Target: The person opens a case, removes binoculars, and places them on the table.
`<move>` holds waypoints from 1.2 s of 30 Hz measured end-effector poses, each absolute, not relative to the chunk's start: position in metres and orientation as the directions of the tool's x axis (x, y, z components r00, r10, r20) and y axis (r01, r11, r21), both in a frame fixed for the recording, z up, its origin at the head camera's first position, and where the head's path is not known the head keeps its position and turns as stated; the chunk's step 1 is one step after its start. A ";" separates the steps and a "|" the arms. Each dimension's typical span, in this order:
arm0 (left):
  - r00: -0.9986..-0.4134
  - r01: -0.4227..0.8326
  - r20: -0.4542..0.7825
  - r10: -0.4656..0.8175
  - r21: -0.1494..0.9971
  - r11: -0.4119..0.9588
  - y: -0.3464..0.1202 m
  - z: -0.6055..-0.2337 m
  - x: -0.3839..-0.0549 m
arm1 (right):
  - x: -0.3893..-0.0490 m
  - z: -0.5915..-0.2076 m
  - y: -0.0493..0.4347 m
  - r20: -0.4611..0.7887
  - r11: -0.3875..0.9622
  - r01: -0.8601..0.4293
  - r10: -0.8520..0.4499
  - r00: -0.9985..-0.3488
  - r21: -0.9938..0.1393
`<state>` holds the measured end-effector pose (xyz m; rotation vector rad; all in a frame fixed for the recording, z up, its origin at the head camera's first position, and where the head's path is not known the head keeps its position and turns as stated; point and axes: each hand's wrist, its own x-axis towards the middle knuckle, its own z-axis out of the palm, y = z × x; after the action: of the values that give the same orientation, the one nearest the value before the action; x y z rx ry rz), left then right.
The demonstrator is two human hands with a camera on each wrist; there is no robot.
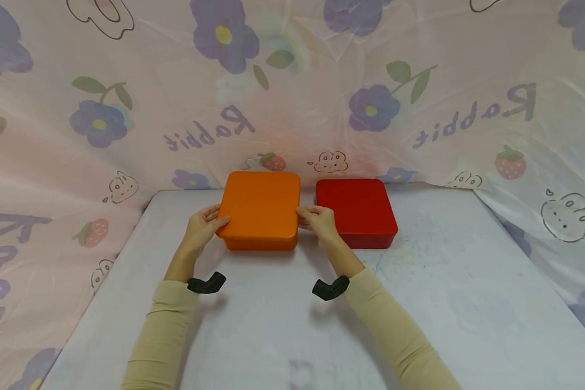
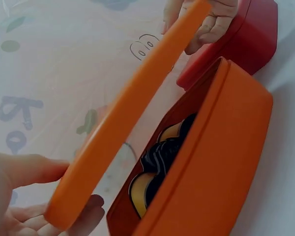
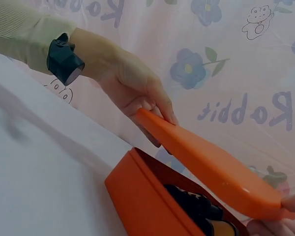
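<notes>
An orange lid (image 1: 260,203) is held level between both hands, raised above an orange box (image 2: 231,147) that stands open on the table. My left hand (image 1: 200,230) pinches the lid's left edge, thumb on top and fingers beneath. At the opposite edge, my right hand (image 1: 320,219) grips the lid the same way. A gap shows between lid and box in both wrist views. Inside the box lie shiny black pieces (image 2: 160,156) with yellow-gold parts, partly hidden by the box wall. From the head view the lid covers the box's inside.
Just right of the orange box stands a red box (image 1: 356,208) with its top closed. Both rest near the back of a white table (image 1: 263,325). A patterned cloth (image 1: 292,97) hangs behind and along the sides.
</notes>
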<state>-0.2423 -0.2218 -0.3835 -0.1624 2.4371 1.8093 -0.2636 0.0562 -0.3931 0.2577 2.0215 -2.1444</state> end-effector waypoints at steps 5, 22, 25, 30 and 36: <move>-0.986 -0.119 -0.150 0.073 0.938 0.325 -0.231 -0.381 -0.237 | -0.263 -0.391 0.059 -0.250 -0.023 0.252 -0.045 -0.967 -0.968; -0.962 -0.154 -0.231 0.144 0.898 0.413 -0.251 -0.373 -0.224 | -0.254 -0.386 0.067 -0.241 0.088 0.227 -0.223 -0.945 -0.970; -0.966 -0.157 -0.229 0.118 0.887 0.434 -0.254 -0.372 -0.221 | -0.253 -0.388 0.066 -0.225 0.094 0.208 -0.250 -0.942 -0.974; -0.974 -0.148 -0.206 0.091 0.890 0.431 -0.260 -0.370 -0.215 | -0.248 -0.390 0.062 -0.209 0.116 0.183 -0.275 -0.938 -0.976; -0.980 -0.134 -0.186 0.066 0.875 0.464 -0.268 -0.368 -0.209 | -0.242 -0.389 0.055 -0.208 0.152 0.170 -0.285 -0.936 -0.974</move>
<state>-0.2088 -0.2680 -0.3677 -0.0591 2.5172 1.5314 -0.2416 0.0552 -0.3889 -0.1108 2.0924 -1.8416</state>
